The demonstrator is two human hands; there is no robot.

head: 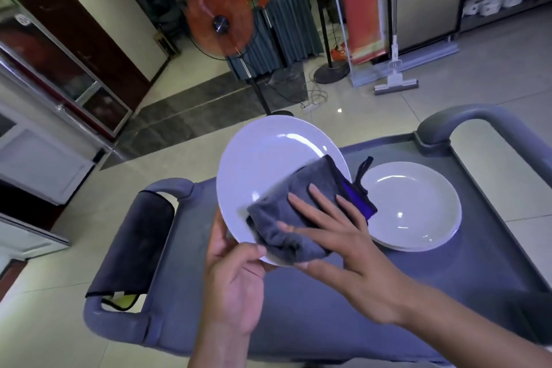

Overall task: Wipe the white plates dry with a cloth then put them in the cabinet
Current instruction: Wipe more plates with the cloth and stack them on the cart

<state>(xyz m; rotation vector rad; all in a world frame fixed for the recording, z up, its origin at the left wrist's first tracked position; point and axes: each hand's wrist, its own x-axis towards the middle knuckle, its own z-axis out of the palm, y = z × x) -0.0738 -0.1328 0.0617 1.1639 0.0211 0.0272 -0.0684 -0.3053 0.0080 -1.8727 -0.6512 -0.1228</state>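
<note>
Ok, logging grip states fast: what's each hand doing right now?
Left hand: grips the rim of the raised white plate.
Right hand: fingers straight, pressing the grey cloth onto that plate.

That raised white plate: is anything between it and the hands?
The left hand grips the raised plate directly at its near rim. A folded grey cloth lies between the plate and the right hand, whose flat fingers press it.

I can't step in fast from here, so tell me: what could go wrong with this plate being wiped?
The left hand holds the raised plate only at its near rim, tilted above the cart; the right hand pressing the grey cloth could lever it loose. If it slips, it may strike the stacked plates close beside it.
</note>
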